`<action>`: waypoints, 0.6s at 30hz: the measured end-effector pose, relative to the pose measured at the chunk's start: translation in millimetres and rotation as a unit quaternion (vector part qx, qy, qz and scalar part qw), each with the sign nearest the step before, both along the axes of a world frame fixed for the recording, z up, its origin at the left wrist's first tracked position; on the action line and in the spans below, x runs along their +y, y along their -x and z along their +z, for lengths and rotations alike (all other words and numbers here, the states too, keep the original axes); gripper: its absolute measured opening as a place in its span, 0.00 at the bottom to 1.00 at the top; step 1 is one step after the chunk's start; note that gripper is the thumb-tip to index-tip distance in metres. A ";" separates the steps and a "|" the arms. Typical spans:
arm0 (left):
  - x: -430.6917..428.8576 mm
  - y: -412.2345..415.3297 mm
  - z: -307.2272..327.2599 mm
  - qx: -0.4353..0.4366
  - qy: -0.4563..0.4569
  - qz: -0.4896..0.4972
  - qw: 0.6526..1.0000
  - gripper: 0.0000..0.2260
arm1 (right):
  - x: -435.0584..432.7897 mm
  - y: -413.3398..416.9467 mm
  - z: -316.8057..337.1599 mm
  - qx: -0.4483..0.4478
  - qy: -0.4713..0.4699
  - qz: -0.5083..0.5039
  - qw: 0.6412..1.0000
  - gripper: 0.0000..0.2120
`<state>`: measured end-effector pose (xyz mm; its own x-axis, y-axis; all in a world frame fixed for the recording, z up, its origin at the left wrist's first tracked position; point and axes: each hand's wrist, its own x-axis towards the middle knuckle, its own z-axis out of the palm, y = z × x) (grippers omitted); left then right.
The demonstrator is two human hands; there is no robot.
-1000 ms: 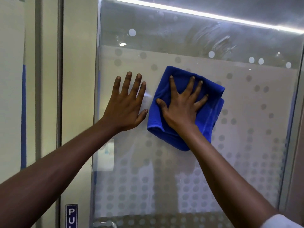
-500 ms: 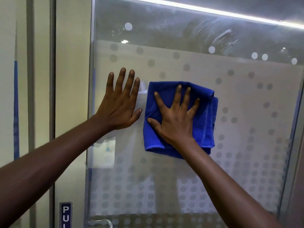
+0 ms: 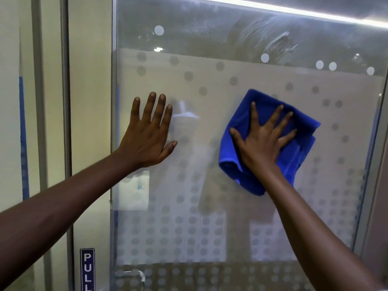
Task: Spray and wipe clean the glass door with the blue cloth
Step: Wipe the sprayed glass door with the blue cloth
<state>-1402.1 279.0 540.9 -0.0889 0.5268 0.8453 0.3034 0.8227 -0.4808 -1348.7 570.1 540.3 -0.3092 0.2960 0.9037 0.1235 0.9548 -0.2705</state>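
Observation:
The glass door [image 3: 210, 206] fills the view, with a frosted dotted pattern and streaky smears near its top. A folded blue cloth [image 3: 298, 152] lies flat against the glass right of centre. My right hand [image 3: 262, 141] presses on the cloth with fingers spread. To the left, my left hand [image 3: 150, 133] rests flat on the bare glass, fingers apart, holding nothing. About a hand's width of glass separates the two hands. No spray bottle is in view.
A metal door frame [image 3: 113, 143] runs down the left edge of the glass. A blue PULL sign [image 3: 87, 269] sits at the lower left, with a metal handle [image 3: 134, 274] beside it. A bright light strip [image 3: 294, 10] reflects along the top.
My right hand has slid the blue cloth to the right, away from my left hand, and the cloth has tilted. The left hand stays planted on the glass.

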 end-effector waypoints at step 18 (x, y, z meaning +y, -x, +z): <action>-16.5 8.7 -70.3 -0.002 -0.044 -0.084 0.995 0.35 | -131.9 24.6 -50.1 0.022 -0.191 0.072 0.979 0.39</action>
<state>-1410.8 262.5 470.6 -0.0092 0.4589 0.8884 0.4423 0.7987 -0.4080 -1373.3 438.2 490.2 -0.2819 -0.1104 0.9531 -0.0230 0.9939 0.1083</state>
